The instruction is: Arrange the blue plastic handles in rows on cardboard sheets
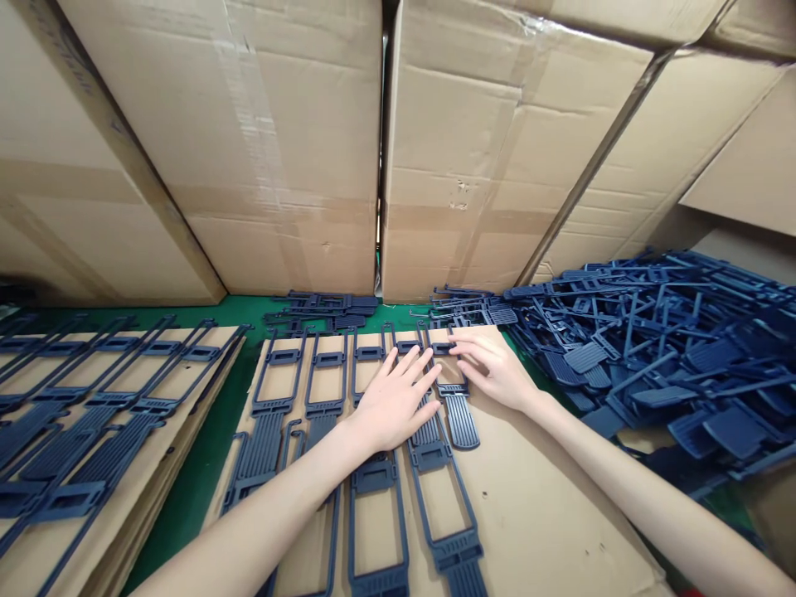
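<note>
My left hand point(398, 402) is spread flat, palm down, over the rows of dark blue plastic frames, and hides parts of several. Its fingertips point toward the far end of the cardboard sheet point(528, 514). Just right of it, my right hand point(494, 371) has its fingers apart and slightly bent. Their tips touch the right edge of the rightmost blue plastic frame point(461, 419) in the far row. That frame lies flat, its ribbed paddle-shaped end toward me. Nearer to me, a second row of frames point(444, 497) lies on the same sheet.
A large heap of loose blue frames point(672, 356) lies at right. Smaller piles point(329, 308) sit on the green surface point(245, 311) at the back. Another stack of cardboard sheets point(167, 464) with frames stands at left. Tall cardboard boxes point(298, 149) wall off the back.
</note>
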`<state>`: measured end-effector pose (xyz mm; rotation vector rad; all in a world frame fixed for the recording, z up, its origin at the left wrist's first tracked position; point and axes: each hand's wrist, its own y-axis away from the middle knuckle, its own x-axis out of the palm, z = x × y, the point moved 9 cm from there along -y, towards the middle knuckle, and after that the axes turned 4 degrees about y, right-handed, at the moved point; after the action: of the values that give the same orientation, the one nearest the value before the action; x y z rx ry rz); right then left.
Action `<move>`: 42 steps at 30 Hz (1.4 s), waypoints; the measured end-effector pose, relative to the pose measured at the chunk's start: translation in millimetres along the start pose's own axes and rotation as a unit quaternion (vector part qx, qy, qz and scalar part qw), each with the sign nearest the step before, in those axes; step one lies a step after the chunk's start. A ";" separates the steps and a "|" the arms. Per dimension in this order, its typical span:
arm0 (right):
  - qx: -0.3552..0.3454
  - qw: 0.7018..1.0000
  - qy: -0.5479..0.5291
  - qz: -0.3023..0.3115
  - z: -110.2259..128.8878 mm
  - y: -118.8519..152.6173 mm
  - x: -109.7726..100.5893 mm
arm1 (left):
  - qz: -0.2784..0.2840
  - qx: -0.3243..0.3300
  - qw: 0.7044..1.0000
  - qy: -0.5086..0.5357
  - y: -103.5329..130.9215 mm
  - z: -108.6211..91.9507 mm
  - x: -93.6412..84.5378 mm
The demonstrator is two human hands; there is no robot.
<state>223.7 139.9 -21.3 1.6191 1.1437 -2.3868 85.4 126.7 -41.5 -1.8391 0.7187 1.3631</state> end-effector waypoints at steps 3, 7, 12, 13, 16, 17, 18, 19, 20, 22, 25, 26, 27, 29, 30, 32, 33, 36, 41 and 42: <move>0.033 0.997 0.077 0.004 -34.7 -15.3 -9.0 | 0.005 0.000 1.000 -0.002 -0.3 0.3 -0.2; 0.078 0.984 0.154 0.051 -87.1 -39.3 -11.2 | 0.013 -0.002 1.000 -0.004 -1.3 0.7 -0.9; 0.099 0.962 0.217 0.135 -122.2 -54.7 10.6 | 0.011 -0.002 1.000 0.001 -1.6 0.9 -1.4; 0.098 0.959 0.223 0.146 -124.1 -55.9 15.6 | 0.012 -0.004 1.000 0.003 -1.5 1.1 -1.2; 0.095 0.955 0.233 0.157 -124.7 -59.5 22.3 | 0.012 -0.011 1.000 0.009 -1.6 1.0 -1.9; 0.096 0.955 0.235 0.153 -124.3 -61.2 20.7 | 0.010 -0.013 1.000 0.010 -1.7 0.9 -2.4; 0.098 0.956 0.237 0.145 -123.9 -63.5 17.0 | 0.010 -0.014 1.000 0.010 -1.7 0.7 -2.7; 0.100 0.956 0.239 0.135 -123.3 -66.2 11.4 | 0.010 -0.015 1.000 0.011 -1.6 0.7 -2.7; 0.102 0.958 0.241 0.120 -122.4 -69.3 3.8 | 0.009 -0.015 1.000 0.012 -1.5 0.6 -2.6; 0.105 0.961 0.244 0.083 -118.7 -75.9 -16.2 | 0.005 -0.012 1.000 0.015 -1.1 0.5 -2.5; 0.114 0.962 0.247 0.010 -105.1 -81.5 -54.3 | -0.003 -0.006 1.000 0.015 -0.2 0.1 -2.8; 0.118 0.962 0.244 -0.021 -97.4 -80.6 -68.5 | -0.005 -0.004 1.000 0.015 0.1 -0.2 -3.0; 0.122 0.963 0.233 -0.055 -87.8 -77.9 -83.0 | -0.006 -0.005 1.000 0.014 0.3 -0.4 -3.4; 0.126 0.968 0.164 -0.145 -64.7 -65.2 -113.0 | -0.008 -0.007 1.000 0.014 0.3 -1.2 -5.1; 0.124 0.970 0.102 -0.180 -52.9 -56.1 -124.3 | -0.007 -0.008 1.000 0.015 0.2 -1.7 -6.2; 0.138 0.975 -0.033 -0.169 -33.4 -38.4 -128.3 | 0.003 -0.014 1.000 0.017 -0.3 -2.2 -7.2; 0.152 0.977 -0.093 -0.121 -24.3 -30.1 -120.1 | 0.010 -0.019 1.000 0.020 -0.6 -2.0 -7.3; 0.140 0.974 -0.158 0.083 13.5 -2.4 -78.2 | 0.025 -0.025 0.999 0.029 -1.1 -1.8 -6.8; 0.051 0.956 -0.159 0.243 56.1 36.9 -28.7 | 0.011 -0.014 1.000 0.017 -0.8 -2.5 -5.5; 0.051 0.956 -0.154 0.244 56.9 40.4 -24.8 | 0.007 -0.013 1.000 0.013 -0.8 -2.5 -5.7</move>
<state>206.9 68.3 -12.7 1.2922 0.5027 -2.2752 85.8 125.2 -35.4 -1.8790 0.7316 1.3645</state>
